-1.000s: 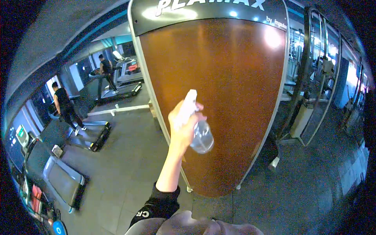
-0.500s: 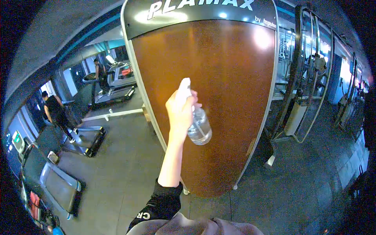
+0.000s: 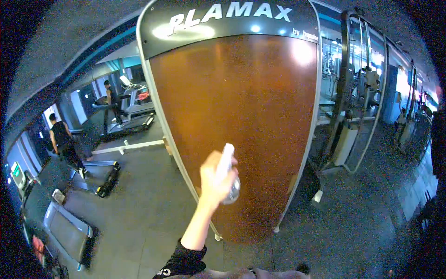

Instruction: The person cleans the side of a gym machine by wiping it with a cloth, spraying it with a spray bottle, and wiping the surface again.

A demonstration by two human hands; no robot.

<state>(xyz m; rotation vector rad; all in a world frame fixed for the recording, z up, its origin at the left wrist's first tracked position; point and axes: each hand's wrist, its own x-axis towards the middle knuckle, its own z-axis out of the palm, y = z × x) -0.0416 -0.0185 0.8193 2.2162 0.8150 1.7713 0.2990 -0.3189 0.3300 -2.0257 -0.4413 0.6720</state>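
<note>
My left hand (image 3: 216,179) is wrapped around a spray bottle (image 3: 231,193), with a white spray head (image 3: 226,156) rising above the fist and pointing away from me. The clear body of the bottle shows to the right of the palm, partly hidden by the hand. Behind it stands a tall brown panel (image 3: 237,102) in a silver frame, topped by a black header (image 3: 223,18) lettered PLAMAX. The bottle and hand overlap the lower part of this panel. A black sleeve (image 3: 188,258) covers my left forearm. My right hand is out of the picture.
On the left stand several treadmills (image 3: 69,228), with one person (image 3: 62,139) on a nearer one and another person (image 3: 111,100) farther back. A white floor bar (image 3: 127,147) lies beside the panel. Cable machines (image 3: 346,139) line the right side. Dark tiles cover the floor (image 3: 148,209).
My left hand has lowered with the spray bottle, from the panel's middle toward its lower part. The view has tilted up slightly, showing more of the header.
</note>
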